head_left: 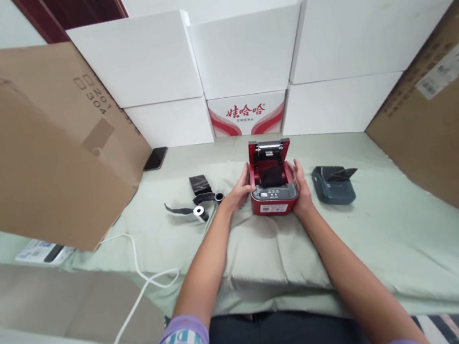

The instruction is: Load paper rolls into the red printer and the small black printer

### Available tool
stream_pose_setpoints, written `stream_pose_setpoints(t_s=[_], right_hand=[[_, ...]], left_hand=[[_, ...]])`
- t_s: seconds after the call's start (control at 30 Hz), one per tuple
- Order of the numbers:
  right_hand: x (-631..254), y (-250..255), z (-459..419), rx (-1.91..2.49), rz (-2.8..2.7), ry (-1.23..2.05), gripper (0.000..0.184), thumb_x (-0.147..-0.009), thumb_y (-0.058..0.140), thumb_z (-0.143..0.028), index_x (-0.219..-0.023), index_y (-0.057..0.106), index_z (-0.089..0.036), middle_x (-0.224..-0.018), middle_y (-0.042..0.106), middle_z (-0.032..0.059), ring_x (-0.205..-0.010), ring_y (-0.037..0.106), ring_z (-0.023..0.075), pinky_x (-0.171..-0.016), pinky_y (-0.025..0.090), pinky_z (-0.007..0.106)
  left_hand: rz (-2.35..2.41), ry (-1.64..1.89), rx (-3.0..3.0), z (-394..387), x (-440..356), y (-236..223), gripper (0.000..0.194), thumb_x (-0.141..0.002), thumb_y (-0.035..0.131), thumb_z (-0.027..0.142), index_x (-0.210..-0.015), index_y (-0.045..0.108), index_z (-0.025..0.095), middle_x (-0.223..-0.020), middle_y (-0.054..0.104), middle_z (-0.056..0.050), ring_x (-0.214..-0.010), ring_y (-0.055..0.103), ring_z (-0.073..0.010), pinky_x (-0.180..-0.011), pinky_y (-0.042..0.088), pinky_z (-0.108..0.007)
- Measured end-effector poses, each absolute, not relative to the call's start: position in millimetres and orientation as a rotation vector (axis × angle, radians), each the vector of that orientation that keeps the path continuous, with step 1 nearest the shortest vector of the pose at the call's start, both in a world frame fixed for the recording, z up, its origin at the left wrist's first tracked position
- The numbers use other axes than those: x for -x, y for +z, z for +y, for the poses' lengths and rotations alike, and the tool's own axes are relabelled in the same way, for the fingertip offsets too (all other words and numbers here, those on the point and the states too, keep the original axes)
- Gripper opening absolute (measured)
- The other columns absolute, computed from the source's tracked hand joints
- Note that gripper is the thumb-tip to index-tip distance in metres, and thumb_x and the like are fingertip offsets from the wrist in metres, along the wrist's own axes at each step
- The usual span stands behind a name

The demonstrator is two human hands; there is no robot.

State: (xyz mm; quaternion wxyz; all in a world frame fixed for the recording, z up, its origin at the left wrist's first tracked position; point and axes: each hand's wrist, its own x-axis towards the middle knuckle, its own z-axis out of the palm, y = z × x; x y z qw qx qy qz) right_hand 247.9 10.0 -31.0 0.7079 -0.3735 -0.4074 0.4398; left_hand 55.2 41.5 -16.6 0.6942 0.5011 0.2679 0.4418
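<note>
A red label printer (275, 203) sits in the middle of the cloth-covered table, its lid (270, 148) raised upright and dark material lying in its bay. My left hand (240, 190) grips the printer's left side, thumb near the top edge. On the opposite side my right hand (302, 194) wraps round the body, fingers partly hidden behind it. To the left lie a small roll with a white core (200, 214), a second dark roll (218, 197) and a black packet (200, 184). Right of the printer rests a dark printer-like device (334, 185) with a black strip sticking out.
White boxes (250, 54) line the back of the table. Large cardboard panels stand at the left (34, 138) and right (452, 104). A phone (155, 159) lies by the left panel, and a white cable (136, 260) hangs over the front edge.
</note>
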Motion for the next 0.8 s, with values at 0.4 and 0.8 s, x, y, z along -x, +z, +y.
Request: stream_pose_setpoints(t_s=[0.4, 0.8], right_hand=[[-256.0, -48.3, 30.2, 0.830, -0.766, 1.039, 0.064, -0.084, 0.061, -0.064, -0.137, 0.050, -0.032, -0.141, 0.059, 0.0036, -0.126, 0.060, 0.0236, -0.115, 0.041, 0.047], [-258.4, -39.8, 30.0, 0.922, -0.788, 0.976, 0.062, -0.076, 0.066, -0.066, -0.124, 0.057, -0.026, -0.121, 0.065, 0.0042, -0.116, 0.062, 0.0236, -0.109, 0.043, 0.044]], left_hand=[[1.061, 1.376, -1.866, 45.0, -49.2, 13.7, 0.030, -0.088, 0.057, 0.043, -0.097, 0.073, 0.019, -0.112, 0.074, -0.009, -0.113, 0.065, -0.0236, -0.104, 0.046, -0.038], [1.179, -0.105, -2.651, 68.8, -113.2, 87.5, 0.037, -0.076, 0.062, 0.008, -0.108, 0.076, 0.017, -0.115, 0.076, -0.013, -0.102, 0.070, -0.0270, -0.087, 0.053, -0.032]])
